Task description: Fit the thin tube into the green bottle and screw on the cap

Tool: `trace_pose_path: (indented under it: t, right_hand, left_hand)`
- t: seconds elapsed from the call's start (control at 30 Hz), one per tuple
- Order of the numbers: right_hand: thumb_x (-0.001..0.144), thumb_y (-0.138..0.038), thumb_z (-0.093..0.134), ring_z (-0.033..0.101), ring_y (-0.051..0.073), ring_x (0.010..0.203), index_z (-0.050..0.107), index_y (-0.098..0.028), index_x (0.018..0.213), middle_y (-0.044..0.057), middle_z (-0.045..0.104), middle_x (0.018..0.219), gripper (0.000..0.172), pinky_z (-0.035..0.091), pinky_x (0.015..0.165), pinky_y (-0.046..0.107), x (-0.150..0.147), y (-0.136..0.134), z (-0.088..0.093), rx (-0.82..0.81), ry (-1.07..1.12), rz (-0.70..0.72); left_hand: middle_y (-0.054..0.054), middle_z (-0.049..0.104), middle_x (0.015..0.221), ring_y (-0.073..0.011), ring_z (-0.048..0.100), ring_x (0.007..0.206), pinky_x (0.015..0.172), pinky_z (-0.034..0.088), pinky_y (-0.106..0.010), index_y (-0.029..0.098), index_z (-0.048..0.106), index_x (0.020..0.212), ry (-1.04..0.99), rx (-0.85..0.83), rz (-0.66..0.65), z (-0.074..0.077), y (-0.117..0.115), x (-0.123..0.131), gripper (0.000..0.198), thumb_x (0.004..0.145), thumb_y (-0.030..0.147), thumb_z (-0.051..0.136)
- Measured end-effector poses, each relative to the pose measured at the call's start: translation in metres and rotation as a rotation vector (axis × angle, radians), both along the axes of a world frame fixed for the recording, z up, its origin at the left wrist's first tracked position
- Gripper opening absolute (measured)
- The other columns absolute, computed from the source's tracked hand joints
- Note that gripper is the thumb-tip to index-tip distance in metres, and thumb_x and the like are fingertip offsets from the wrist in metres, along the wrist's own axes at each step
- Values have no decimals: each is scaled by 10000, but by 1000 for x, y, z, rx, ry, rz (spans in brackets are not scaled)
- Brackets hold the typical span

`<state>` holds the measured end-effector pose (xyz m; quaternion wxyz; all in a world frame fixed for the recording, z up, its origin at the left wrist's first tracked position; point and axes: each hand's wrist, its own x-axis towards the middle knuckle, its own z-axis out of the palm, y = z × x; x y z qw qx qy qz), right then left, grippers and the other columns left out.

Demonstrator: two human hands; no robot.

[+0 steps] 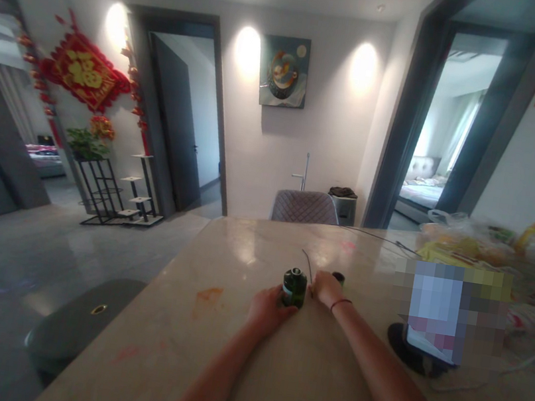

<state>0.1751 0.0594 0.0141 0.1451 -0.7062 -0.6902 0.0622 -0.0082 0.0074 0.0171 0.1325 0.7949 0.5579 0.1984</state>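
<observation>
A small dark green bottle (294, 287) stands upright on the beige marble table (233, 363). My left hand (267, 308) is wrapped round its lower side. My right hand (327, 287) is pinched just right of the bottle's top, holding a thin dark stick (308, 263) that slants up and to the left. A small dark cap (338, 278) lies on the table just behind my right hand. A thin dark band circles my right wrist.
A blurred-out upright object on a dark round base (413, 350) stands to the right. Bags and packages (486, 250) crowd the table's far right. A grey chair (305, 206) sits at the far end, a dark stool (78, 326) at the left edge.
</observation>
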Motion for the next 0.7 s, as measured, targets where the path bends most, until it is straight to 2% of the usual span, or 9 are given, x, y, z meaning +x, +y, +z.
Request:
trace_pose_path:
  t: [0.13, 0.27, 0.37, 0.47, 0.57, 0.7]
  right_hand:
    - [676, -205, 602, 628, 263, 874, 654, -72, 836, 234, 647, 927, 214, 464, 676, 276, -2, -2, 0, 6, -3, -8]
    - [614, -252, 660, 636, 276, 841, 659, -73, 744, 243, 656, 878, 222, 469, 654, 270, -2, -4, 4, -23, 57, 5]
    - [601, -258, 660, 646, 261, 775, 635, -95, 613, 206, 673, 756, 165, 468, 605, 259, 0, -2, 7, -74, 268, 13]
    - [639, -235, 615, 635, 184, 606, 593, -133, 511, 97, 654, 570, 165, 453, 511, 214, 4, -1, 10, -176, 454, 65]
    - [689, -225, 563, 577, 105, 485, 626, -136, 615, 24, 634, 541, 132, 438, 454, 177, 7, -3, 13, -273, 630, 112]
    - [683, -194, 584, 531, 56, 456, 621, -122, 740, 4, 624, 580, 100, 455, 473, 165, 12, -4, 21, -390, 1055, 140]
  left_hand:
    - [-26, 637, 1019, -194, 569, 928, 770, 395, -258, 238, 567, 1010, 12, 10, 1, 1, -1, 1, 380, 689, 441, 581]
    - [-31, 629, 1042, -196, 566, 940, 775, 394, -260, 234, 561, 1019, 6, -5, -3, 2, -1, 1, 381, 695, 434, 575]
    - [-34, 630, 1033, -194, 568, 932, 769, 393, -258, 225, 562, 1011, 1, -9, -10, 2, -2, 1, 381, 694, 435, 574]
    - [-28, 637, 1017, -192, 571, 921, 767, 392, -257, 227, 560, 1010, 0, -4, -11, 2, -1, 0, 376, 693, 430, 572]
    - [-27, 640, 1020, -198, 572, 925, 774, 391, -259, 231, 559, 1015, 0, -2, 1, 2, -1, 1, 384, 689, 433, 576]
    - [-31, 636, 1035, -205, 571, 933, 781, 395, -263, 230, 555, 1025, 2, 0, -7, 3, -1, 1, 401, 683, 438, 578]
